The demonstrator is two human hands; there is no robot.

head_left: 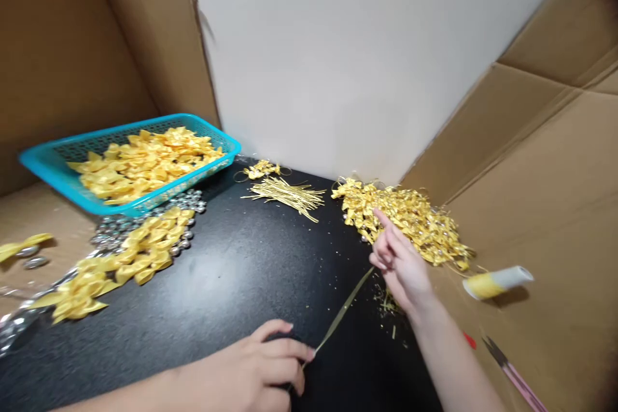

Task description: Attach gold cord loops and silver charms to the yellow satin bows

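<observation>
My left hand (263,364) rests low on the black table top (232,283) with its fingers closed, pinching one end of a thin gold ribbon strip (344,310). The strip runs up and right to my right hand (398,259), whose fingers pinch its other end with the forefinger raised. Just behind my right hand lies a heap of finished gold bows (410,219).
A teal basket (53,164) of yellow ribbon bows stands at the left, with loose bows (140,251) and silver beads (111,228) in front. A bundle of gold strips (290,193) lies at the back. A ribbon spool (497,282) and scissors (514,376) lie on cardboard at the right.
</observation>
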